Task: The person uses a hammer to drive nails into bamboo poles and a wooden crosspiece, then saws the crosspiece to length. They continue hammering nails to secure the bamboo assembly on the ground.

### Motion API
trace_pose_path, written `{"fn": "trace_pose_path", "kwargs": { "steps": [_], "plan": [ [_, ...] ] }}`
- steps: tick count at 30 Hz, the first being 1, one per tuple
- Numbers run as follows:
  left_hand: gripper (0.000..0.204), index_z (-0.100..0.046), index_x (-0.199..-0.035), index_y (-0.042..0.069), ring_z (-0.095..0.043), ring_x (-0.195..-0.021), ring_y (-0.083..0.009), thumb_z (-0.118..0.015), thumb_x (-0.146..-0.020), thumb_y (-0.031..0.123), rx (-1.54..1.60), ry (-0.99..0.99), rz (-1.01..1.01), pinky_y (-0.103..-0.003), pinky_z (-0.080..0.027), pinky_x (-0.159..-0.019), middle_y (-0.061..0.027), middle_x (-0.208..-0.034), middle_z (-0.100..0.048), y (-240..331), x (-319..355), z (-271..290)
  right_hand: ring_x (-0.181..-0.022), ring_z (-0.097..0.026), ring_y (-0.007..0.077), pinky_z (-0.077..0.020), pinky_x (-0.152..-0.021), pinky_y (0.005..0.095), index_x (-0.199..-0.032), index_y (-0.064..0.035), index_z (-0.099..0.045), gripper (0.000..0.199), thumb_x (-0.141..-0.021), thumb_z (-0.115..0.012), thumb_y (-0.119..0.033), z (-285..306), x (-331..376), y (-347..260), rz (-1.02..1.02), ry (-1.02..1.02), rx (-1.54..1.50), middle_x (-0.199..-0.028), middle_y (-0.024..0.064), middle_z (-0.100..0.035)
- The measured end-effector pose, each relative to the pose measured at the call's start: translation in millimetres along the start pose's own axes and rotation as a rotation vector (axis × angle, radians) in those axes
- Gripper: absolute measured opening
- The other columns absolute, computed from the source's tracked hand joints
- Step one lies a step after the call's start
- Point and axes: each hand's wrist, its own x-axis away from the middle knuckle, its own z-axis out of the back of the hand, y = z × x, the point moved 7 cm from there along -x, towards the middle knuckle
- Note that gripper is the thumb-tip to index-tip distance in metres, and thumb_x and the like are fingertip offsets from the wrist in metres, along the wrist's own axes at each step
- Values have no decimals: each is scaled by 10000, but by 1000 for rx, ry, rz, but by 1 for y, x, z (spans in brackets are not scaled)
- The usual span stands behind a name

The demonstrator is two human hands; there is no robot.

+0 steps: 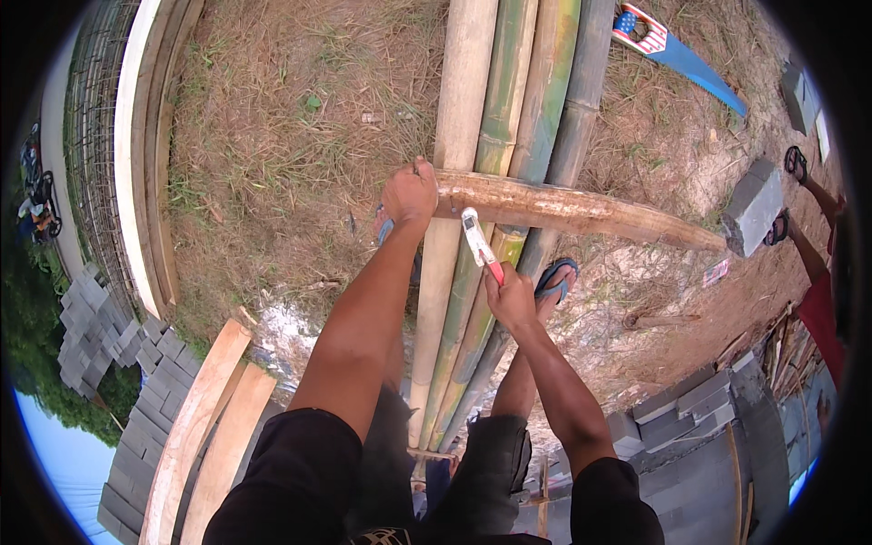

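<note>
My left hand (411, 193) is closed around the left end of a brown wooden board (581, 209). The board lies crosswise over several long bamboo poles (534, 109), its right end reaching towards a grey block. In my right hand (512, 298) is a hammer (477, 240) with a red grip and a whitish head. Its head is at the lower edge of the board, near the left end. A small dark spot or nail shows beside it, too small to tell.
A blue handsaw (681, 56) lies on the ground at the far right. The grey block (754, 207) stands by another person's sandalled feet (777, 227). Long timber (145, 154) edges the left side. Two planks (204, 409) and stacked grey blocks (150, 427) are at the near left.
</note>
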Motion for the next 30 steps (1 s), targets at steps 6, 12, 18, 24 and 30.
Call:
{"fn": "trace_pose_path", "kwargs": {
  "steps": [6,12,18,24,30],
  "plan": [
    [438,-682,-793,8,-609,-754,-446,-437,-869,363,-19,50,-7,-515,-472,-719,-267,-773,-626,10,-13,7,-518,-572,230,-451,-467,315,-745,-35,-543,139,-709,-678,-42,48,13,-108,728,231,-455,-595,74,-551],
    [466,-679,-780,1,-602,-746,-456,-462,-854,407,16,8,22,-517,-466,-702,-279,-771,-618,7,-18,11,-643,-597,433,-452,-529,428,-821,28,-533,204,-855,-597,-163,-10,10,10,-308,-46,-12,-621,246,-568],
    [740,-659,-1076,37,-581,-1031,-396,-391,-831,681,-20,-192,82,-455,-438,-898,-252,-1048,-628,-22,-22,13,-606,-590,304,-470,-618,407,-998,42,-515,280,-814,-603,-151,52,96,10,-542,63,11,-716,185,-584],
    [751,-671,-865,-52,-612,-855,-430,-438,-826,662,-26,-334,144,-494,-446,-744,-293,-915,-633,-75,-59,73,-525,-542,147,-440,-448,275,-1137,26,-440,293,-885,-525,-96,147,112,-66,-852,38,-714,-746,70,-560],
    [635,-677,-800,-47,-611,-740,-327,-524,-850,567,-55,-452,105,-420,-437,-741,-202,-754,-648,-168,-90,147,-405,-417,120,-361,-350,266,-1087,-24,-480,332,-965,-464,-332,156,131,-130,-850,74,-1219,-652,33,-460]
  ]
}}
